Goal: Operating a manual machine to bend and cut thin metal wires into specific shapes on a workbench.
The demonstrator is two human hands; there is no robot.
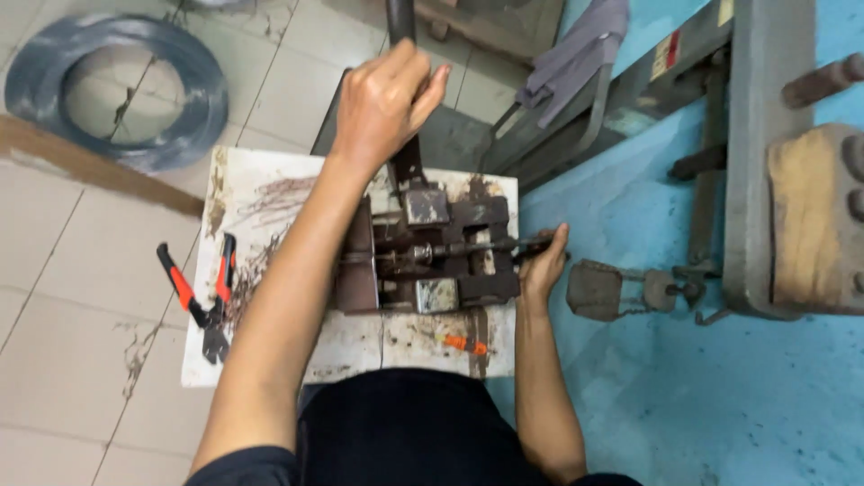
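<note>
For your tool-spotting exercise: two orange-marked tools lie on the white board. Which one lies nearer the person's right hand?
The small orange-handled tool, below the rusty press, lies nearer the right hand; the orange-gripped pliers lie at the board's far left.

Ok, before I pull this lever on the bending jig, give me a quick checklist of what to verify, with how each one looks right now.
1. Left hand wrapped firmly round the dark lever: ok.
2. Right hand holding the rod at the right edge of the rusty jig: ok.
3. Right fingertips outside the jig's moving blocks: cannot tell, they sit very close.
4. Rod seated in the jig's channel: ok, it lies across the middle.
5. Orange-handled pliers away from the jig: ok, out on the left of the white board.
6. Small orange tool below the jig: ok, apart from it.
</note>
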